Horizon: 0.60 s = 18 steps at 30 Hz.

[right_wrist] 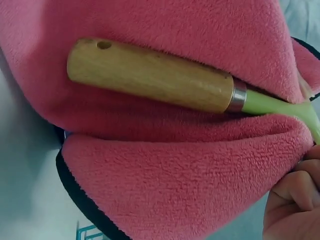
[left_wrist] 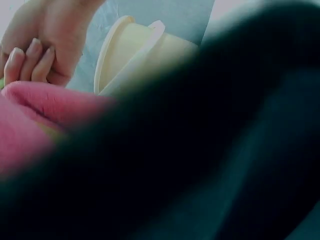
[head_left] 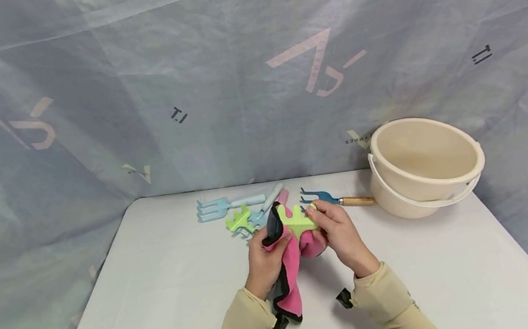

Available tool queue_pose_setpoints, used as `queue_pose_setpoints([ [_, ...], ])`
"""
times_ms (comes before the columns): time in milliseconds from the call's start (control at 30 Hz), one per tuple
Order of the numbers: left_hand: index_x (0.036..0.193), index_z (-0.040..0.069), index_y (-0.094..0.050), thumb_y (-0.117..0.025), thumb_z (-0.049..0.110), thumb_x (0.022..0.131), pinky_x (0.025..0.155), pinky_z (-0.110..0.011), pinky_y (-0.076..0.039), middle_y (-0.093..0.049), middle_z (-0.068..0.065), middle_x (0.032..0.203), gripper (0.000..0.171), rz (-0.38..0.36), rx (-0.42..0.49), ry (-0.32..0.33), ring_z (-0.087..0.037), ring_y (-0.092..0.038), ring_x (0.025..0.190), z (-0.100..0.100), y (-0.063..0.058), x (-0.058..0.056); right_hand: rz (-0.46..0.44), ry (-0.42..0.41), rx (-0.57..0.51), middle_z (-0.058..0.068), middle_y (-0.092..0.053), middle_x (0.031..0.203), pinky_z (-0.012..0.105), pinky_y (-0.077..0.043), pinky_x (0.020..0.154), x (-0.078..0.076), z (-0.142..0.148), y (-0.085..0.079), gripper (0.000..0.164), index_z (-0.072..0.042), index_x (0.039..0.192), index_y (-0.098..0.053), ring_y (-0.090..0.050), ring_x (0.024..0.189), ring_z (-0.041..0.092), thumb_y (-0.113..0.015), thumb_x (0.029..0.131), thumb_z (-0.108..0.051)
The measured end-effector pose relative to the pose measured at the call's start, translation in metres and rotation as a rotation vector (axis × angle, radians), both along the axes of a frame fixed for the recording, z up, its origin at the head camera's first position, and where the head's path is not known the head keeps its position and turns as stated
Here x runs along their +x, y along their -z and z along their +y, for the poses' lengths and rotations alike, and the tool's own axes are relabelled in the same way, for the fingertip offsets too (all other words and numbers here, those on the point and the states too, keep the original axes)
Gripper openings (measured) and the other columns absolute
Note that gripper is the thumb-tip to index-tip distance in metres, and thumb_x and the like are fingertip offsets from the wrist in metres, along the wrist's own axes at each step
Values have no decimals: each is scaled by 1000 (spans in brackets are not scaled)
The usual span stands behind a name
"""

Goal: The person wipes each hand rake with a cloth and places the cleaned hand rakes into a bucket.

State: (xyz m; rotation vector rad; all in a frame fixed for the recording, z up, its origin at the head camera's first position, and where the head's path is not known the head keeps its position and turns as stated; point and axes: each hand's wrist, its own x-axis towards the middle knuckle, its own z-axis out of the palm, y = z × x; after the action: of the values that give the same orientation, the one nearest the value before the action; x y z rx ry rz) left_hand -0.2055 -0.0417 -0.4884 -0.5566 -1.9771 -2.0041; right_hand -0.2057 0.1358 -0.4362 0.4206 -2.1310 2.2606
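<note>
My left hand [head_left: 264, 262] grips a pink towel [head_left: 289, 274] with a dark border, which hangs down in folds over the table. Wrapped partly in it is a hand rake with a light green toothed head [head_left: 297, 222]. My right hand [head_left: 342, 235] pinches that head at its right side. In the right wrist view the rake's wooden handle [right_wrist: 150, 75] lies along a fold of the pink fleece. Dark, blurred cloth hides most of the left wrist view, where the right hand's curled fingers [left_wrist: 34, 62] show at upper left.
Behind the hands lie a light blue hand fork [head_left: 216, 208], another green rake head [head_left: 239, 221], overlapping light blue tools, a pink piece [head_left: 282, 197] and a blue rake [head_left: 321, 197] with a wooden handle. A cream bucket [head_left: 404, 197] stands at the table's back right.
</note>
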Motion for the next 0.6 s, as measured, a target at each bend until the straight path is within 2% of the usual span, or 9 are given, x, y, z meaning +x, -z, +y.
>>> queue_pose_setpoints([
  [133,109,-3,-69,-75,5,94,85,-22,-56,-70,-15,102,18,-120,23,40,-9,-65,92,2,4,-2,-10,28,-37,-5,-41,50,18,-28,41,0,-1,1,32,-3,87,-52,-37,43,5,-45,112,-22],
  [233,113,-1,-67,-75,12,96,84,-22,-55,-69,-11,103,22,-205,-3,49,-8,-63,91,4,6,-1,1,55,-38,-4,-40,50,20,-27,39,1,-3,2,34,-1,86,-50,-37,43,6,-45,112,-22],
  [333,114,2,-66,-73,15,98,85,-21,-52,-68,-7,102,22,-237,-52,40,-5,-61,90,6,6,2,21,62,-3,-2,-41,50,22,-29,40,1,-5,3,36,3,87,-51,-39,43,7,-45,112,-22],
  [400,115,2,-64,-71,17,100,88,-22,-50,-66,-7,103,22,-227,-81,61,-6,-59,93,6,4,3,38,61,17,-2,-41,51,23,-30,40,2,-6,3,36,5,88,-51,-40,44,7,-45,112,-21],
  [500,123,-1,-60,-64,25,104,97,-25,-47,-64,-15,112,32,-221,-122,146,-14,-58,105,4,1,5,63,77,9,-2,-41,50,22,-32,40,2,-6,2,36,6,88,-52,-40,43,7,-45,112,-20],
  [567,138,-7,-50,-48,34,111,111,-32,-41,-58,-26,131,49,-240,-159,231,-25,-54,124,-1,-1,9,61,107,-34,-3,-40,49,21,-29,39,2,-5,1,35,5,87,-52,-39,42,6,-46,111,-19],
  [600,146,-11,-42,-38,39,113,118,-36,-35,-50,-31,143,60,-257,-179,276,-31,-47,135,-3,-1,11,56,122,-51,-3,-40,49,20,-28,38,1,-4,1,34,4,87,-52,-38,41,5,-46,111,-19],
])
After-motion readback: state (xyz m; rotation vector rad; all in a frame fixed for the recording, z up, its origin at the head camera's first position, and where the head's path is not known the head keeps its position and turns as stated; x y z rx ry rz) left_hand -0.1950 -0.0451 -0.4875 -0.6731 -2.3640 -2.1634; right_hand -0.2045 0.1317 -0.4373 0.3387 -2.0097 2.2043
